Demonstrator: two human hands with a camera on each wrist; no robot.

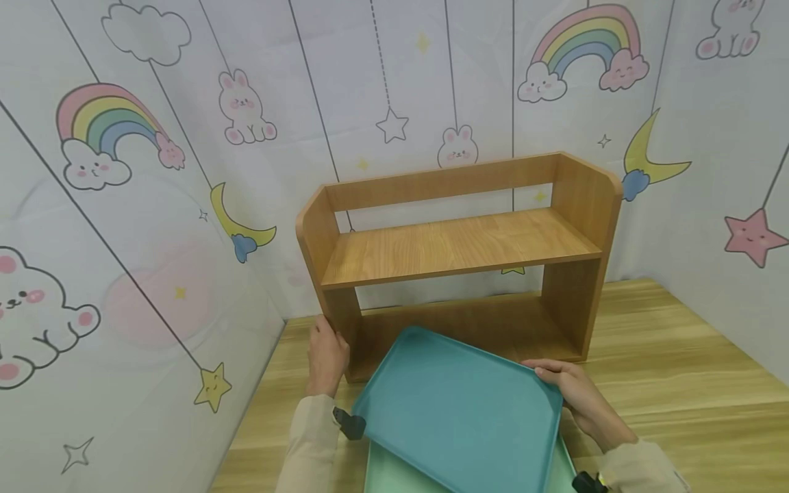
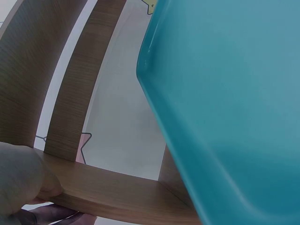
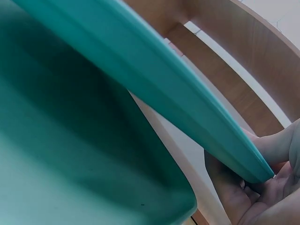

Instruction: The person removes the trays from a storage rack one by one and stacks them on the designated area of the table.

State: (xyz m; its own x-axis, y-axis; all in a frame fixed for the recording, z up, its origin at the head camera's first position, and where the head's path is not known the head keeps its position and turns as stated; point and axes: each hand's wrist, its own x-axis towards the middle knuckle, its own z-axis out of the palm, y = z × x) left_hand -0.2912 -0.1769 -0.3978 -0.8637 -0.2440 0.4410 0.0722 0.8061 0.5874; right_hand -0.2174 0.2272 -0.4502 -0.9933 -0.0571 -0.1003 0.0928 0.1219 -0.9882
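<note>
A teal-blue rectangular tray [image 1: 462, 411] is tilted in front of a two-tier wooden desktop shelf [image 1: 456, 246]. My right hand [image 1: 576, 394] grips that tray by its right corner, thumb on top and fingers beneath, as the right wrist view also shows. Under it is a pale green tray [image 1: 397, 472], mostly covered; its inside [image 3: 70, 173] appears below the blue one in the right wrist view. My left hand [image 1: 328, 356] holds the shelf's left side panel [image 2: 117, 187], with the thumb on one face and fingertips on the other.
The shelf stands on a wood-grain table [image 1: 678, 370] close to the back wall. A printed cloth [image 1: 370, 82] with rainbows, rabbits and stars hangs behind and at both sides. The blue tray's far corner reaches the front of the shelf's lower compartment.
</note>
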